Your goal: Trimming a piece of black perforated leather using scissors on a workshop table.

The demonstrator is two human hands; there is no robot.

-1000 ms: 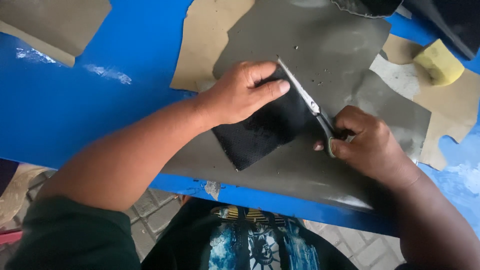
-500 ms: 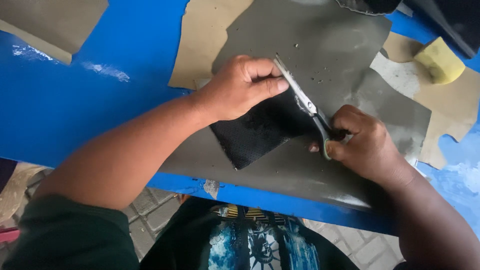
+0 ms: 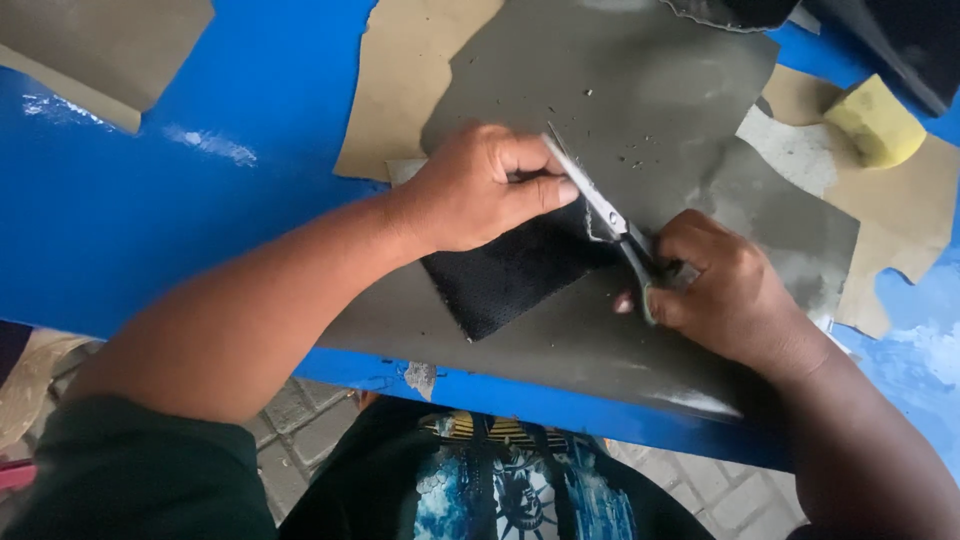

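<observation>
While the left hand (image 3: 480, 190) pinned a black mesh fabric patch (image 3: 510, 275) at mid-frame on the blue counter (image 3: 200, 220), the right hand (image 3: 725, 290) gripped steel scissors (image 3: 605, 215), mid-cut along its upper edge; continuing called for steady pressure clear of the fingertips (image 3: 560, 190).

- Blue bench (image 3: 250, 230), glossy, paint chipped at its near edge.
- Large grey-green sheet (image 3: 620, 100) lies on it.
- Tan sheets (image 3: 410, 80) beside.
- Yellow sponge (image 3: 875, 120) far right.
</observation>
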